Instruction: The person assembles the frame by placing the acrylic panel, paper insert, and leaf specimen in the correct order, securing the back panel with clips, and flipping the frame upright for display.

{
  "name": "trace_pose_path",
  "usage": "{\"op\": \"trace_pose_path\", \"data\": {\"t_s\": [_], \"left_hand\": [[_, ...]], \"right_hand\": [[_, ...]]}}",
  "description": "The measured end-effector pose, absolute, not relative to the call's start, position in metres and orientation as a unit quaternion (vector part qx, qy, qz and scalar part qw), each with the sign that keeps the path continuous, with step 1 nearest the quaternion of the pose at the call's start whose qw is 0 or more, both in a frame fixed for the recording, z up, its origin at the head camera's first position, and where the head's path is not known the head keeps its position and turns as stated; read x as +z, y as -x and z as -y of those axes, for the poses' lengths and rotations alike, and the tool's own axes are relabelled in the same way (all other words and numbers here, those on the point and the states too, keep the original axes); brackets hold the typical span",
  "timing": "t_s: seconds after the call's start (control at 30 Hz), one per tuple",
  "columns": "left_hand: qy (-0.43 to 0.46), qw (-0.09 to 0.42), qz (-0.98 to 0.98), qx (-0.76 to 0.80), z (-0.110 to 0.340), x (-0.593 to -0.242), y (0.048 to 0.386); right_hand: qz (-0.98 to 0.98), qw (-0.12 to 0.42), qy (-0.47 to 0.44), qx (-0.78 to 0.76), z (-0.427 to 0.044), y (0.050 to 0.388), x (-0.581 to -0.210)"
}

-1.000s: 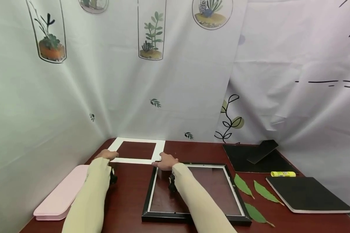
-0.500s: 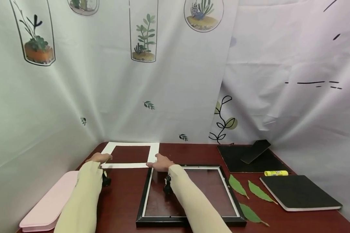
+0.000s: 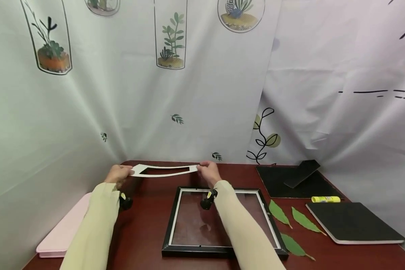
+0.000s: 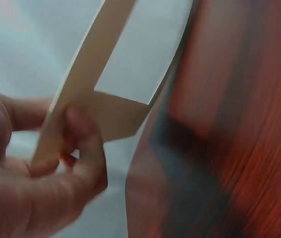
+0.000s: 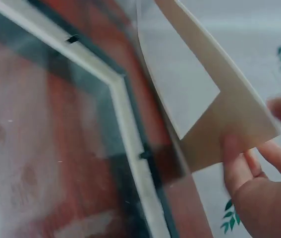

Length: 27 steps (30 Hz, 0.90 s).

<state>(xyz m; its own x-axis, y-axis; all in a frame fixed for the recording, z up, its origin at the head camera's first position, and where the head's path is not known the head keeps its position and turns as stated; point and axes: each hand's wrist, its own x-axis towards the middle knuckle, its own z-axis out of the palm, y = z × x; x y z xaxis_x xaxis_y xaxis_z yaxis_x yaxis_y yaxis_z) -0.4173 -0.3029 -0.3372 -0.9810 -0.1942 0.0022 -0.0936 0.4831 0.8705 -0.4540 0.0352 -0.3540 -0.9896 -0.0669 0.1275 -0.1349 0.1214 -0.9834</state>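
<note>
Pinching mat (image 5: 222, 119) with left hand (image 3: 117, 174), right hand (image 3: 210, 174) | aloft beyond frame (image 3: 199, 251), leftward, lengthwise with its far edge (bowed, too!) | nearest it with right hand

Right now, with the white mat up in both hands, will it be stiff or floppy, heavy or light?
The white mat will probably flex: it bows between the left hand and right hand. It looks light, since a pinch at each end holds it up. It's narrow around its opening, so it might crease if twisted.
</note>
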Motion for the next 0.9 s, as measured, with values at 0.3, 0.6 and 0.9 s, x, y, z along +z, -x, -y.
{"op": "trace_pose_path", "data": {"t_s": [0.3, 0.6, 0.9], "left_hand": [[0.127, -0.058, 0.766, -0.627, 0.280, -0.334, 0.396], [0.211, -0.096, 0.711, -0.664, 0.242, -0.341, 0.384], [0.218, -0.079, 0.708, -0.667, 0.213, -0.347, 0.376]], "right_hand": [[0.654, -0.027, -0.080, 0.751, -0.102, 0.457, -0.338], [0.741, -0.075, -0.158, 0.648, -0.163, 0.435, -0.315], [0.745, -0.083, -0.151, 0.645, -0.200, 0.417, -0.323]]}}
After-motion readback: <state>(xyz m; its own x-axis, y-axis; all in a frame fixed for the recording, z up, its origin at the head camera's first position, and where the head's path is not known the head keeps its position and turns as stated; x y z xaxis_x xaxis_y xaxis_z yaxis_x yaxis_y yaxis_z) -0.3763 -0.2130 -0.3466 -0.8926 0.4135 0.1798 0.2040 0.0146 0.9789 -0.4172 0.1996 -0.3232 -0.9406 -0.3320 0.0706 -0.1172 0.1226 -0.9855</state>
